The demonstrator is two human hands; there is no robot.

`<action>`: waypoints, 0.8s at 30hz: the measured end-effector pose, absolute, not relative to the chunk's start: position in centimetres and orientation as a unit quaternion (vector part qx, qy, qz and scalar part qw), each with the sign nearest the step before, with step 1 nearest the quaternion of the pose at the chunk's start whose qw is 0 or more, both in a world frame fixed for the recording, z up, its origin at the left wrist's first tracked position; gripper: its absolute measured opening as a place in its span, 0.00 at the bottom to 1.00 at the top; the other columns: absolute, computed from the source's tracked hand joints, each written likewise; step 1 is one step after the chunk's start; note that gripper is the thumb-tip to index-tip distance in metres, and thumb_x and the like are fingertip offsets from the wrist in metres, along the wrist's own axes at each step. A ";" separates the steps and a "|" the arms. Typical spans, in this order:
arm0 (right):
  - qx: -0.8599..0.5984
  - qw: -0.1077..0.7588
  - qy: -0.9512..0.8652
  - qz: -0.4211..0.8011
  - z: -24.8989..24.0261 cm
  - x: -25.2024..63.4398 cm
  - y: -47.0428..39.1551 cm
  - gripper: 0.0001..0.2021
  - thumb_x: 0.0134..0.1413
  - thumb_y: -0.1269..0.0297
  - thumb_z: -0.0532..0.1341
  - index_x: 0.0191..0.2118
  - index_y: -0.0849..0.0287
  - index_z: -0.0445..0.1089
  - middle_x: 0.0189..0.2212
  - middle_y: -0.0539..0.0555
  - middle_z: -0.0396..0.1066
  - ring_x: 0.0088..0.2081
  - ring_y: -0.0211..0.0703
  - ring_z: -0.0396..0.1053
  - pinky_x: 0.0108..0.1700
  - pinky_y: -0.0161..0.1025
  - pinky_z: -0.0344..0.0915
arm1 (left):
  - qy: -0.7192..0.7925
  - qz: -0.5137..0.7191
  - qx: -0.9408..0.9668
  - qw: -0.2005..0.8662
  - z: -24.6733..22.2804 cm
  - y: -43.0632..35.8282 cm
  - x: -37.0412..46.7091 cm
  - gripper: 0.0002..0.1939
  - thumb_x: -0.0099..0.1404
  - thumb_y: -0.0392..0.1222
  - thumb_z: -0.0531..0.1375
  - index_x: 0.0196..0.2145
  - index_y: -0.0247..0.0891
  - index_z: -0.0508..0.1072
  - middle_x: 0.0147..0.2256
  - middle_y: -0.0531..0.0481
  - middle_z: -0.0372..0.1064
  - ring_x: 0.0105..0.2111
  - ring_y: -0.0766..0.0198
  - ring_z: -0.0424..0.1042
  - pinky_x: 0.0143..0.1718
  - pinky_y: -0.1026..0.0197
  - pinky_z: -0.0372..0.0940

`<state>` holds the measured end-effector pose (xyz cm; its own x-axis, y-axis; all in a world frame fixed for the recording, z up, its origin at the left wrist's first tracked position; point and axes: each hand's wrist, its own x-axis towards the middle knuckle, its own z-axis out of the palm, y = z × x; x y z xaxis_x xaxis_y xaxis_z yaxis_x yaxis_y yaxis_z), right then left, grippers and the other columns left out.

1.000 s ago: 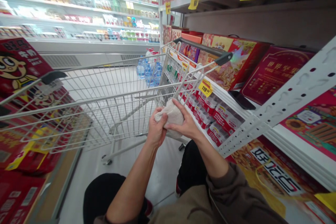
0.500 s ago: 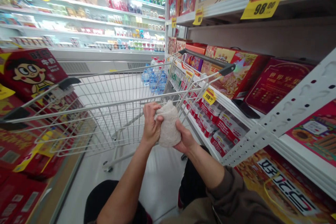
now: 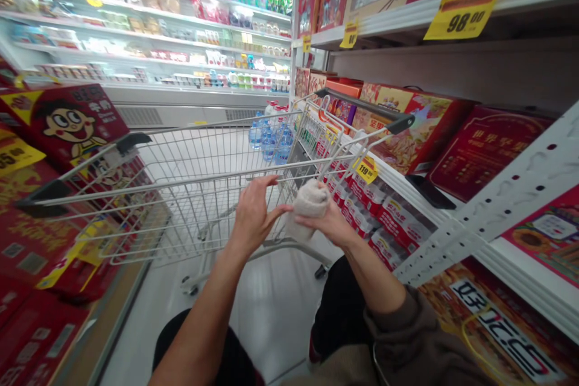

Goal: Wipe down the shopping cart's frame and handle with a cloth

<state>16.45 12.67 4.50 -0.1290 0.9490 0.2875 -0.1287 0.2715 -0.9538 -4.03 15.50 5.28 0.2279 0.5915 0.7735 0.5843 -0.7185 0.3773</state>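
Observation:
A pale grey-beige cloth [image 3: 312,200], bunched and folded over, is held in my right hand [image 3: 333,223], whose fingers wrap its lower side. Its lower end hangs down, slightly blurred. My left hand [image 3: 253,212] is just to the left of it, fingers apart and stretched, the thumb pointing at the cloth. Whether that thumb tip touches the fabric I cannot tell. Right behind both hands stands a metal wire shopping cart [image 3: 181,184], lying across my view.
Red milk cartons [image 3: 67,126] are stacked on the left. Shelving [image 3: 470,223] with gift boxes [image 3: 491,145] runs along the right. Large water bottles [image 3: 275,142] stand on the floor beyond the cart, before a refrigerated display case [image 3: 181,99].
My left hand has let go of the cloth and moved left, its fingers opening. The cloth, spread between both hands before, is now bunched in my right hand, a little further right.

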 end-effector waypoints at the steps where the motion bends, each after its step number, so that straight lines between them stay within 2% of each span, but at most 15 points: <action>1: -0.389 0.571 -0.599 0.405 5.6 17.1 13.2 0.45 0.39 0.53 0.79 0.61 0.46 0.56 0.53 0.52 0.69 0.55 0.48 0.70 0.63 0.51 0.69 | 0.394 0.497 0.773 -0.030 5.9 15.9 -4.9 0.34 0.71 0.71 0.52 0.59 0.41 0.67 0.49 0.41 0.74 0.50 0.50 0.73 0.54 0.48 0.64; 3: -0.445 0.587 -0.642 0.210 7.8 18.2 14.4 0.45 0.45 0.49 0.76 0.65 0.49 0.56 0.58 0.58 0.66 0.61 0.55 0.66 0.68 0.58 0.63 | 0.429 0.487 0.755 -0.092 7.5 17.0 -7.2 0.32 0.71 0.70 0.53 0.56 0.41 0.69 0.50 0.39 0.74 0.50 0.48 0.72 0.53 0.47 0.64; 5: -0.489 0.579 -0.652 0.036 9.6 19.0 15.9 0.40 0.53 0.48 0.72 0.67 0.52 0.58 0.61 0.63 0.63 0.65 0.62 0.60 0.71 0.65 0.56 | 0.482 0.452 0.737 -0.143 9.1 18.4 -9.6 0.33 0.71 0.72 0.48 0.53 0.41 0.72 0.49 0.37 0.74 0.49 0.46 0.71 0.51 0.46 0.64; 7: -0.519 0.561 -0.642 -0.052 10.5 19.0 17.5 0.32 0.63 0.49 0.64 0.68 0.53 0.61 0.63 0.66 0.62 0.67 0.67 0.56 0.71 0.71 0.51 | 0.553 0.394 0.715 -0.169 10.2 19.8 -11.8 0.38 0.71 0.74 0.41 0.52 0.41 0.73 0.48 0.38 0.75 0.48 0.45 0.71 0.51 0.44 0.63; 10: -0.541 0.546 -0.638 -0.052 10.0 18.1 20.0 0.28 0.68 0.51 0.57 0.68 0.56 0.64 0.65 0.69 0.62 0.68 0.72 0.53 0.68 0.77 0.53 | 0.656 0.235 0.711 -0.095 10.1 21.4 -13.8 0.45 0.68 0.78 0.33 0.44 0.42 0.75 0.35 0.42 0.74 0.36 0.49 0.69 0.44 0.45 0.63; 13: -0.544 0.550 -0.631 -0.047 8.7 17.3 21.4 0.31 0.66 0.48 0.59 0.68 0.57 0.62 0.68 0.69 0.59 0.69 0.74 0.50 0.66 0.78 0.54 | 0.682 0.169 0.707 -0.080 9.1 21.9 -14.2 0.47 0.63 0.82 0.33 0.38 0.42 0.76 0.29 0.43 0.69 0.31 0.52 0.65 0.39 0.50 0.60; 17: -0.605 0.493 -0.615 -0.114 8.5 17.2 21.1 0.29 0.66 0.51 0.61 0.69 0.51 0.62 0.68 0.63 0.62 0.68 0.72 0.50 0.66 0.78 0.50 | 0.670 0.166 0.716 -0.103 8.6 21.0 -13.0 0.45 0.64 0.82 0.37 0.35 0.42 0.76 0.30 0.43 0.71 0.32 0.52 0.68 0.38 0.54 0.57; 21: -0.696 0.374 -0.579 -0.200 9.8 17.3 20.6 0.23 0.71 0.55 0.55 0.67 0.50 0.63 0.63 0.62 0.67 0.64 0.67 0.55 0.60 0.71 0.58 | 0.682 0.130 0.712 -0.105 8.7 20.0 -10.9 0.39 0.71 0.75 0.40 0.41 0.41 0.77 0.38 0.38 0.78 0.38 0.45 0.74 0.36 0.56 0.55; 24: -0.734 0.340 -0.547 -0.214 10.5 15.8 20.9 0.20 0.71 0.59 0.53 0.65 0.51 0.66 0.58 0.63 0.70 0.59 0.63 0.61 0.56 0.64 0.61 | 0.686 0.125 0.710 -0.100 8.5 19.5 -9.2 0.36 0.72 0.73 0.43 0.41 0.43 0.77 0.38 0.39 0.79 0.39 0.46 0.75 0.35 0.57 0.54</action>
